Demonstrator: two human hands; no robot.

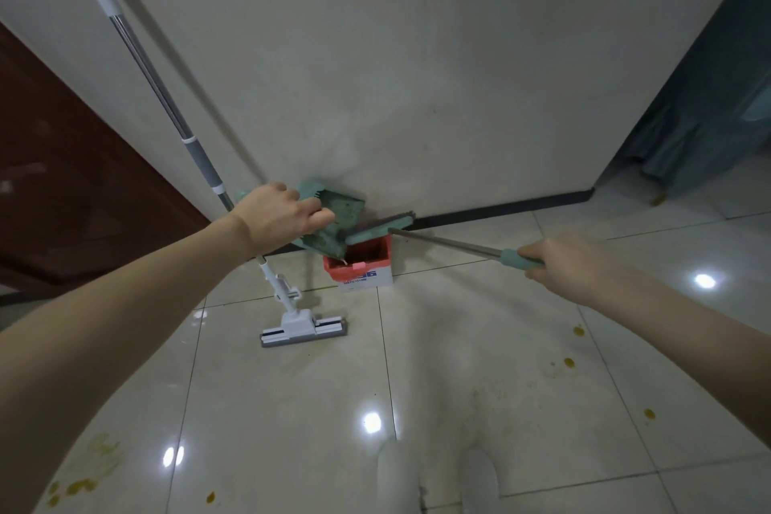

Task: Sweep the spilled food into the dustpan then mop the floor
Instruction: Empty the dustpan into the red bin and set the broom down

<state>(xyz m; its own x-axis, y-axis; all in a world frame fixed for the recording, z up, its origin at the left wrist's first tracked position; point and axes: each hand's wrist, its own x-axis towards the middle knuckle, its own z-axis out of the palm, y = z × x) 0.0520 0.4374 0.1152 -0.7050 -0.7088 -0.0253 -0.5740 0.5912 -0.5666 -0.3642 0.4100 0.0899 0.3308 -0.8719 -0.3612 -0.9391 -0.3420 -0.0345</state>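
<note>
My left hand (283,215) grips a green dustpan (338,221), tilted over a red and white box (363,263) that stands against the wall. My right hand (559,263) holds the green grip of a broom by its metal handle (450,243); the broom head (379,227) lies at the dustpan's lower edge above the box. A mop (304,328) with a grey sponge head rests on the floor, its long handle leaning on the wall at the left. Yellow-brown food stains (568,362) dot the tiles.
A brown door (71,179) is at the left and a blue curtain (709,117) at the right. The pale wall with a dark skirting board (500,209) is straight ahead. More stains (83,484) mark the tiles at lower left. My feet (438,480) show at the bottom.
</note>
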